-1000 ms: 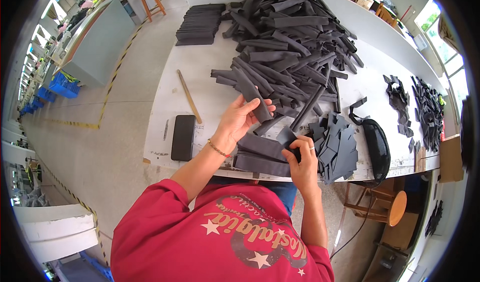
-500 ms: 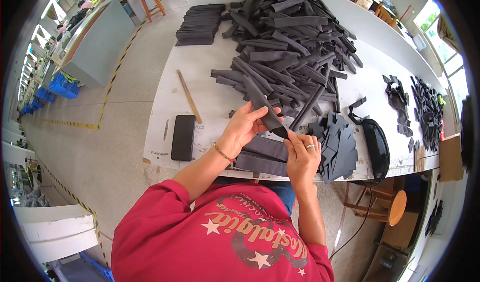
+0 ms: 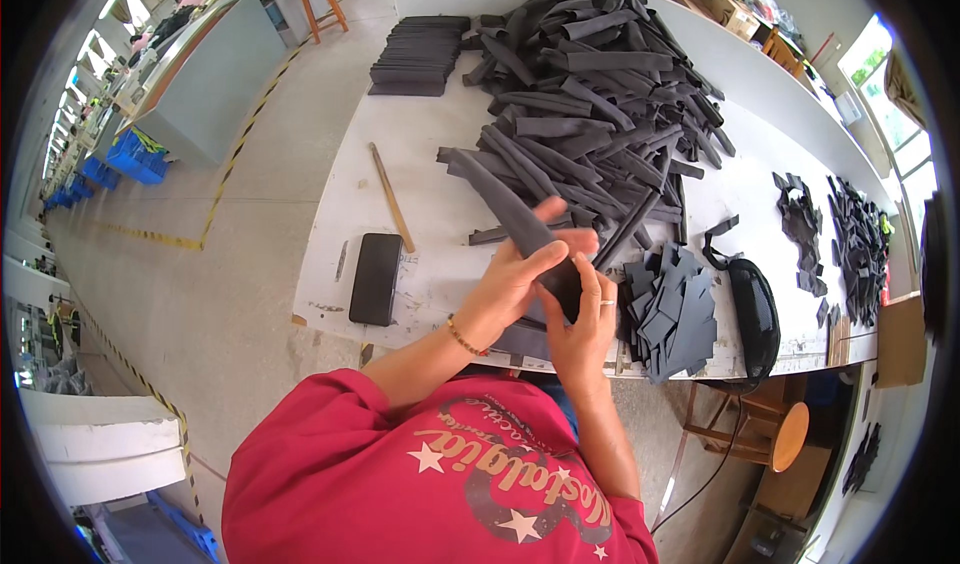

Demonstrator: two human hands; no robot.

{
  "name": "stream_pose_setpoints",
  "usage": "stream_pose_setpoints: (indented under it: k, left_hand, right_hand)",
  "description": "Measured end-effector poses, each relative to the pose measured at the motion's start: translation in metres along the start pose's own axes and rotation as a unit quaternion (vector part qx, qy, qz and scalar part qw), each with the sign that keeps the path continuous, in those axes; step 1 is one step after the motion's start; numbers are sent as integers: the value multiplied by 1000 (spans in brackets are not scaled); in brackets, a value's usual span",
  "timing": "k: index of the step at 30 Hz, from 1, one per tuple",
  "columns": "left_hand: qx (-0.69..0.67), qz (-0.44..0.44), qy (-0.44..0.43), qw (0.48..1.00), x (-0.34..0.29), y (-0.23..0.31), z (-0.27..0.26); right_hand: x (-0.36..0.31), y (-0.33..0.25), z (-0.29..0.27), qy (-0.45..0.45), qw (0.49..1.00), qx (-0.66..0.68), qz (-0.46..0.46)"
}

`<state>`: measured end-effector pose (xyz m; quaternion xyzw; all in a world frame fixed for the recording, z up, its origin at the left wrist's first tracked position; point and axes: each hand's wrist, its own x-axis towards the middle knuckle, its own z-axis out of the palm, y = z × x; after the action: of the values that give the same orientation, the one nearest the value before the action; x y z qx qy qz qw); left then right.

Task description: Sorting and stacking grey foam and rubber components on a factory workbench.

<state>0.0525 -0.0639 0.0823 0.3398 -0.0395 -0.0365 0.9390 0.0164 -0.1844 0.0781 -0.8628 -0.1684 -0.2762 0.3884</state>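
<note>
A dark grey fabric sleeve [image 3: 503, 207] slants across my hands over the front of the table. My left hand [image 3: 525, 269] holds it from the left with the thumb on top; the other fingers reach out behind it, somewhat blurred. At the near end, my right hand [image 3: 580, 329] pinches the edge between thumb and fingers, where a darker part of the fabric [image 3: 563, 289] shows spread out. Below my hands lie flat dark strips [image 3: 522, 340], partly hidden. To the right sits a pile of flat dark grey rectangular pieces [image 3: 678, 309].
A large heap of similar sleeves [image 3: 590, 114] covers the far middle of the white table [image 3: 350, 184]. A neat stack [image 3: 418, 56] lies at the far left. Nearer are a wooden stick [image 3: 392, 199], a black rectangular case [image 3: 376, 279] and, rightward, a black pouch [image 3: 752, 309]. A stool [image 3: 790, 436] stands lower right.
My right hand has shifted left and lower along the sleeve's near end, which now looks wider. My left fingers have stretched out behind it. The whole view has shifted slightly.
</note>
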Motion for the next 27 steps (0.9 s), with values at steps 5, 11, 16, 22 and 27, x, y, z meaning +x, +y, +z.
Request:
stream_pose_setpoints:
  k: [5,11,16,22,27]
  left_hand:
    - [-39,-76,-9,996,0,-15,-4]
    - [16,-51,13,999,2,-8,-16]
    - [-40,-110,-20,993,-5,-17,-10]
    - [-4,-68,9,998,0,-5,-23]
    - [-54,-109,-31,992,-12,-34,-14]
  right_hand:
    - [-7,7,14,21,1000,14,-6]
    - [-17,10,-7,-78,996,-36,-23]
    - [-3,8,1,-88,996,28,-8]
    - [-8,13,-15,-124,992,4,8]
    - [-3,19,-12,-138,989,48,-34]
